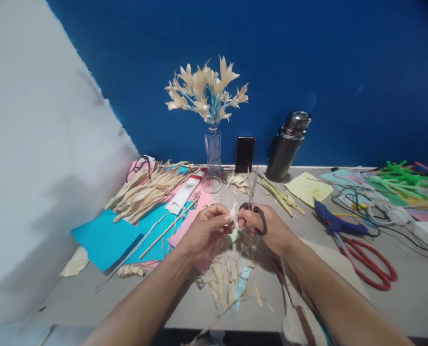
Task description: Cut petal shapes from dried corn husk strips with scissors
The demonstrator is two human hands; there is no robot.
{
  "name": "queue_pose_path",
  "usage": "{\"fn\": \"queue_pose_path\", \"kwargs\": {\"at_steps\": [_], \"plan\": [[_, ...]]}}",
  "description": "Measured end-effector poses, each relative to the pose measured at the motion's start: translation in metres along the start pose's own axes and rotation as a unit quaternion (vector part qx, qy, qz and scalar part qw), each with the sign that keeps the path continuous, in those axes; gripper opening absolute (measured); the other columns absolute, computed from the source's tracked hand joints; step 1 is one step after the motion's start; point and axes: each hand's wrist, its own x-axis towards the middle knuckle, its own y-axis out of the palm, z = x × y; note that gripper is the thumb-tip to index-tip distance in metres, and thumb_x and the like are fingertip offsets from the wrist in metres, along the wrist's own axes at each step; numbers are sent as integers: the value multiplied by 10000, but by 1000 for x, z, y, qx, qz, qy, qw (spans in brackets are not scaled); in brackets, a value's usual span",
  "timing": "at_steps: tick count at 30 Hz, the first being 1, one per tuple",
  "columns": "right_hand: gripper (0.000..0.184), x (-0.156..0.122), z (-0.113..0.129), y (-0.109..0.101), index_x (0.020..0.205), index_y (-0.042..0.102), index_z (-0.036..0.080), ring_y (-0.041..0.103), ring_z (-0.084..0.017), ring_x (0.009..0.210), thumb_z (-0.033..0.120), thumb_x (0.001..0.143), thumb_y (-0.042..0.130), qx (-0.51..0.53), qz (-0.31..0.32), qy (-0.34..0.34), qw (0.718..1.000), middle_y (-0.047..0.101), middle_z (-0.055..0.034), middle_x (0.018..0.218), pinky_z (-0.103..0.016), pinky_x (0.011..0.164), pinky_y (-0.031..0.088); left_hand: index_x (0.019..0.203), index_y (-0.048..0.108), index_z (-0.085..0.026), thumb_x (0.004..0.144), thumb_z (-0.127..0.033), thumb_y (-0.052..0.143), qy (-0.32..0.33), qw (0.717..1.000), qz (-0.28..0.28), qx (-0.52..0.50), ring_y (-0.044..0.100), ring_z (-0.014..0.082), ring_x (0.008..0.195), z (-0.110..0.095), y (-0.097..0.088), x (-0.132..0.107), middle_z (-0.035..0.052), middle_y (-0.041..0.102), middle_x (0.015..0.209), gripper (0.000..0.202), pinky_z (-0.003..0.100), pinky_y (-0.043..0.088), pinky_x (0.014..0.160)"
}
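Note:
My left hand (214, 223) pinches a small pale piece of dried husk (233, 214) between thumb and fingertips. Close beside it, my right hand (259, 222) is closed around black-handled scissors (251, 192), whose blades point upward and stand slightly apart. The fingers of the right hand are near the husk piece; whether they touch it I cannot tell. Under both hands lie husk scraps (221, 278) and a light blue paper strip (241, 287). Behind them stands a clear bottle (213, 149) with a bunch of husk flowers (207, 89) on blue stems.
Dried husks (145, 187) and blue paper (107, 238) lie left. A phone (245, 153) and a dark flask (288, 146) stand along the blue wall. To the right are a glue gun (336, 221), large red-handled scissors (374, 264), cables and green pipe cleaners (397, 180).

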Motion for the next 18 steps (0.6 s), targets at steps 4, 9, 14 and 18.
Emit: {"fn": "queue_pose_path", "kwargs": {"at_steps": [4, 9, 14, 18], "plan": [[520, -3, -11, 15, 797, 642, 135, 393, -94, 507, 649, 819, 568, -31, 35, -1, 999, 619, -44, 708, -233, 475, 279, 698, 560, -158, 671, -264, 778, 41, 997, -44, -49, 569, 112, 583, -3, 2, 1, -10, 582, 622, 244, 238, 463, 596], [552, -8, -19, 29, 741, 606, 157, 440, -111, 488, 706, 779, 566, -26, 81, 45, 995, 612, -31, 623, -232, 460, 297, 697, 566, -152, 689, -235, 746, 90, 991, -91, -49, 542, 84, 565, -2, -2, 3, -16, 576, 622, 198, 202, 421, 575], [556, -8, -23, 31, 707, 590, 159, 419, -106, 488, 710, 772, 567, -32, 99, 39, 994, 597, -25, 605, -230, 459, 287, 676, 555, -158, 670, -236, 732, 94, 988, -108, -56, 530, 83, 544, 0, -1, 4, -24, 561, 601, 194, 206, 397, 552], [568, -7, -27, 31, 705, 584, 149, 412, -101, 497, 711, 784, 556, -33, 108, 35, 993, 583, -25, 599, -231, 482, 282, 658, 545, -162, 652, -210, 716, 95, 987, -120, -56, 521, 84, 533, 0, 1, 5, -29, 546, 586, 177, 209, 388, 536]]}}
